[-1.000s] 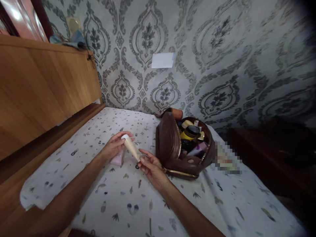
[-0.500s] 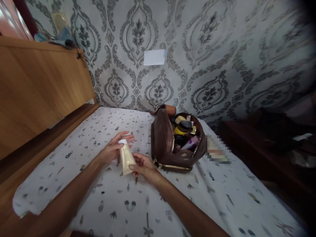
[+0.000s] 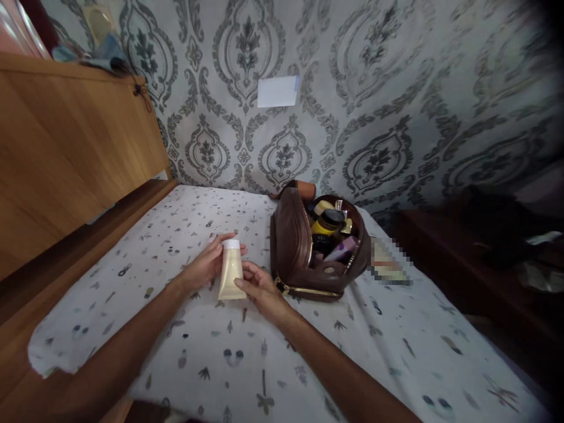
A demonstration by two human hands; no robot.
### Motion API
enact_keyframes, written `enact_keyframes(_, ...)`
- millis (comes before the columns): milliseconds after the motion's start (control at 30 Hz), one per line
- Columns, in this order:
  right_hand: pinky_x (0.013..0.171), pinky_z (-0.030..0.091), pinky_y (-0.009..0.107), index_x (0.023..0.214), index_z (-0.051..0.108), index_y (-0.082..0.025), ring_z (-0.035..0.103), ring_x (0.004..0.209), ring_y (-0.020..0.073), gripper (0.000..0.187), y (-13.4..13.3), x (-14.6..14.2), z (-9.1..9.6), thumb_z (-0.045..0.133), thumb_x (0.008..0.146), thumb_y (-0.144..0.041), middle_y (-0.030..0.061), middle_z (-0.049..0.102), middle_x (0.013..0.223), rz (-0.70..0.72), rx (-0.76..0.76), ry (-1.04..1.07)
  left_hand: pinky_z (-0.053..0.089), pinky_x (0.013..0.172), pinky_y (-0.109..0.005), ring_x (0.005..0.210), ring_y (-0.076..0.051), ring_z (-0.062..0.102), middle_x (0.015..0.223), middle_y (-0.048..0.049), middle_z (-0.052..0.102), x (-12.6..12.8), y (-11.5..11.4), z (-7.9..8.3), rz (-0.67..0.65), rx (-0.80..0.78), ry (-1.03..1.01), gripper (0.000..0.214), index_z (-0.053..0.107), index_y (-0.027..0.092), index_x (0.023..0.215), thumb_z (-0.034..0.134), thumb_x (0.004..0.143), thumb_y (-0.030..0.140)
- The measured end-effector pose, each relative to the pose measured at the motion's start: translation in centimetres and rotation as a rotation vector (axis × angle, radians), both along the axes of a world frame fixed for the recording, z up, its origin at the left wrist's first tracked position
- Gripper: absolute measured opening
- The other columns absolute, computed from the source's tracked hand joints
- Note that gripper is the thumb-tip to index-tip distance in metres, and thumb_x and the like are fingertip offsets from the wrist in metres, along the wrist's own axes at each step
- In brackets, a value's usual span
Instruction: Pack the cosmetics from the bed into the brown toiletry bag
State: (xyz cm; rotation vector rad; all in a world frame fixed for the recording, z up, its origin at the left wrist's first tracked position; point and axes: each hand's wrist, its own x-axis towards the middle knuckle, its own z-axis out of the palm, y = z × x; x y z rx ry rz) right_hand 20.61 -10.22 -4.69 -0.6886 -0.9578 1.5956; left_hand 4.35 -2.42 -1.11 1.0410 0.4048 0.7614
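Note:
A pale cream squeeze tube (image 3: pixel 231 273) with a white cap stands between my hands, cap end up, above the patterned sheet. My left hand (image 3: pixel 205 264) closes round its upper left side near the cap, the fingers partly hidden behind it. On the lower right side, my right hand (image 3: pixel 262 291) grips the tube, thumb in front and fingers behind. Just right of my hands is an unzipped brown toiletry bag (image 3: pixel 291 241). Inside it are a yellow jar with a black lid (image 3: pixel 329 222), a pinkish-purple tube (image 3: pixel 342 249) and other small containers.
The white patterned sheet (image 3: pixel 202 352) lies under everything. A blurred-out flat item (image 3: pixel 388 263) rests right of the bag. On the left rises a wooden cabinet (image 3: pixel 79 129); the patterned wall (image 3: pixel 202 117) stands behind. Dark furniture (image 3: pixel 432 247) is at the right.
The cream tube has turned from tilted to nearly upright and shifted slightly right. My left hand moved a little right with it; my right hand keeps its grip.

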Motion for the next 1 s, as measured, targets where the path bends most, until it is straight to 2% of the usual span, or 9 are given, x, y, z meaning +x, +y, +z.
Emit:
enact_keyframes(100, 0.078, 0.051, 0.029, 0.11, 0.063, -0.022, 0.067, 0.082, 0.0169, 0.049, 0.0, -0.1, -0.1, 0.085, 0.069, -0.037, 0.0007, 0.071, 0.089, -0.065, -0.01, 0.011, 0.048, 0.097, -0.04, 0.12, -0.029, 0.061, 0.126, -0.0132, 0.066, 0.1, 0.2, -0.2, -0.003, 0.012, 0.046, 0.059, 0.053, 0.023, 0.13, 0.071, 0.082, 0.051)
enact_keyframes(233, 0.07, 0.051, 0.026, 0.115, 0.06, -0.024, 0.066, 0.079, 0.0157, 0.055, 0.2, -0.2, -0.2, 0.086, 0.067, -0.034, -0.0006, 0.069, 0.09, -0.148, -0.014, 0.017, 0.05, 0.085, -0.03, 0.114, -0.028, 0.061, 0.127, -0.0138, 0.064, -0.1, 0.2, -0.2, -0.029, 0.134, 0.164, 0.062, 0.055, 0.019, 0.131, 0.076, 0.079, 0.045)
enact_keyframes(367, 0.06, 0.049, 0.022, 0.116, 0.058, -0.026, 0.063, 0.078, 0.0153, 0.06, 0.4, -0.1, -0.4, 0.087, 0.064, -0.032, -0.0018, 0.066, 0.087, -0.21, 0.009, 0.031, 0.05, 0.085, -0.03, 0.109, -0.026, 0.062, 0.125, -0.0118, 0.064, -0.3, 0.1, 0.0, -0.082, 0.261, 0.296, 0.055, 0.056, 0.019, 0.131, 0.073, 0.082, 0.037)
enact_keyframes(500, 0.06, 0.052, 0.024, 0.12, 0.055, -0.027, 0.062, 0.078, 0.0157, 0.065, 0.5, -0.2, -0.6, 0.087, 0.064, -0.037, -0.0019, 0.063, 0.086, -0.233, 0.008, 0.024, 0.049, 0.086, -0.03, 0.106, -0.025, 0.063, 0.118, -0.0097, 0.067, -0.2, -0.1, 0.2, -0.05, 0.32, 0.367, 0.049, 0.059, 0.018, 0.126, 0.071, 0.083, 0.037)
enact_keyframes(733, 0.049, 0.046, 0.02, 0.116, 0.057, -0.026, 0.056, 0.063, 0.0103, 0.066, 0.5, -0.2, -0.7, 0.086, 0.062, -0.05, -0.0051, 0.055, 0.08, -0.27, 0.037, -0.046, 0.052, 0.08, -0.03, 0.1, -0.027, 0.066, 0.115, -0.0109, 0.07, -0.3, -0.1, 0.3, 0.015, 0.227, 0.395, 0.055, 0.062, 0.018, 0.127, 0.075, 0.078, 0.039)
enact_keyframes(1000, 0.045, 0.041, 0.018, 0.111, 0.057, -0.022, 0.054, 0.058, 0.0071, 0.069, -0.2, 0.1, 0.4, 0.079, 0.063, -0.066, -0.0042, 0.055, 0.082, -0.277, 0.111, -0.149, 0.055, 0.082, -0.029, 0.099, -0.028, 0.068, 0.106, -0.0093, 0.074, -0.7, -0.1, 0.5, 0.035, 0.109, 0.435, 0.058, 0.07, 0.02, 0.121, 0.083, 0.069, 0.043)
